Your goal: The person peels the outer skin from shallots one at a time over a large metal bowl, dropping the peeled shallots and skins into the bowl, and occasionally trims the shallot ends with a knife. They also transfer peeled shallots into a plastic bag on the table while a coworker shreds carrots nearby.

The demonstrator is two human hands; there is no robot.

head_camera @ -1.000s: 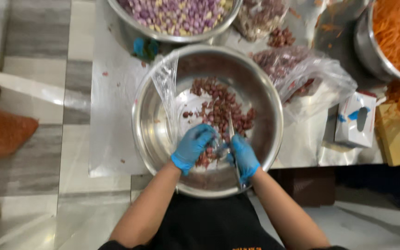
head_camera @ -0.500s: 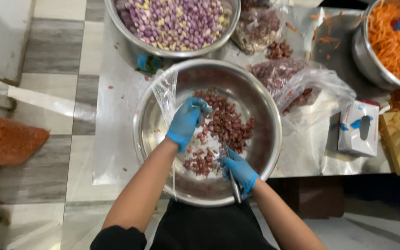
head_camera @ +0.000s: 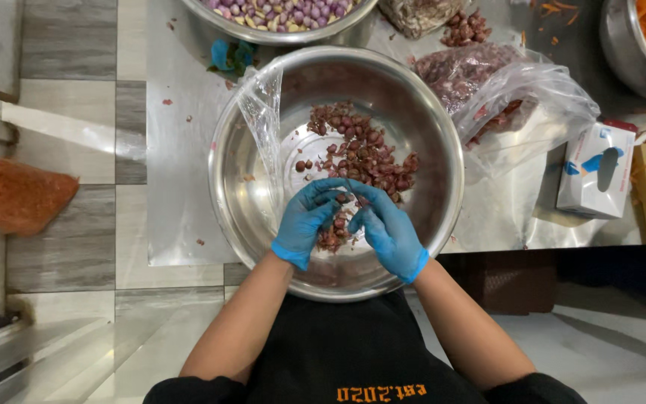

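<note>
Over the bowl: both gloved hands meet above the near half of a steel bowl (head_camera: 443, 135), fingertips together at the middle.
Left hand (head_camera: 304, 221): blue glove, palm turned down and inward, fingers curled toward the right hand; the fingertips close on a small shallot (head_camera: 342, 199) held between the two hands.
Right hand (head_camera: 389, 228): blue glove, fingers bent and drawn in, thumb side toward the left hand; it pinches at the same shallot. Whether it also holds a tool, I cannot tell.
Forearms: bare, coming up from the lower edge and converging in a V over the near rim of the bowl; the left wrist lies above the rim.
Shallots (head_camera: 364, 153): a loose heap of reddish-brown pieces in the middle and far side of the bowl, with a few more just under the fingers.
Bag (head_camera: 263, 120): clear plastic, draped over the left rim and hanging into the bowl.
Far bowl (head_camera: 285, 15): steel, at the top edge, holding purple and pale peeled bulbs.
Second bag (head_camera: 532, 97): clear plastic on the table right of the bowl, with reddish skins inside.
Box (head_camera: 596, 168): white and blue carton, farther right on the table.
Table (head_camera: 173, 187): steel sheet under all of it, flecked with bits of skin.
</note>
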